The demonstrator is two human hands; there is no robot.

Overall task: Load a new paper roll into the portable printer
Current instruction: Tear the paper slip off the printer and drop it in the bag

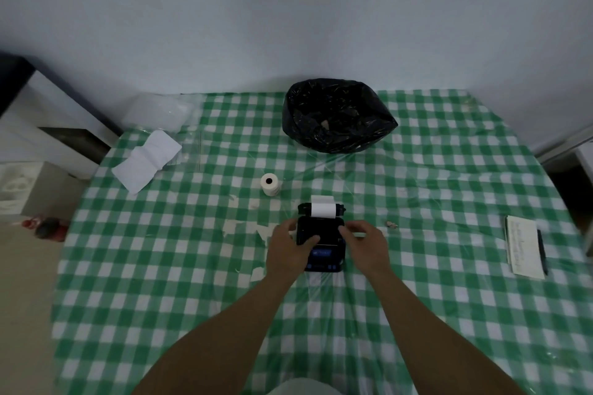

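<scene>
A small black portable printer with a blue lit panel lies on the green checked table. A strip of white paper sticks out of its far end. My left hand grips the printer's left side, thumb on its lid. My right hand holds the right side, fingers on the lid's edge. A white paper roll stands on end a short way behind and left of the printer, untouched.
A black plastic bag sits at the back centre. Folded white paper and clear plastic packaging lie at the back left. A notepad with a pen rests at the right edge.
</scene>
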